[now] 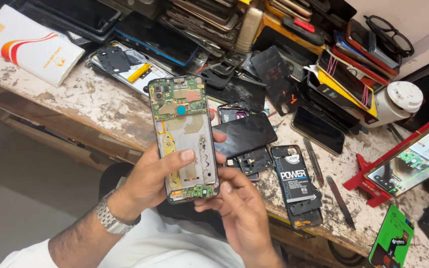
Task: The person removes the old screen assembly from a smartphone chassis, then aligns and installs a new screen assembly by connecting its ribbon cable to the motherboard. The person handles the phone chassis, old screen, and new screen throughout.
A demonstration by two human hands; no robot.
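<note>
The left hand (150, 176) grips an opened phone (184, 136) from its 8 o'clock side, thumb across the bare frame. The right hand (242, 211), fingers curled, pinches the phone's bottom edge from 5 o'clock. A black battery (294, 181) lies on the bench (95, 106) at the phone's 3 o'clock.

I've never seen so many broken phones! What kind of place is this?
Most likely a phone repair shop's workbench. The left hand and right hand hold an opened phone with its green circuit boards bare. Stacked phones crowd the scuffed bench, and a loose phone battery lies nearby.
</note>
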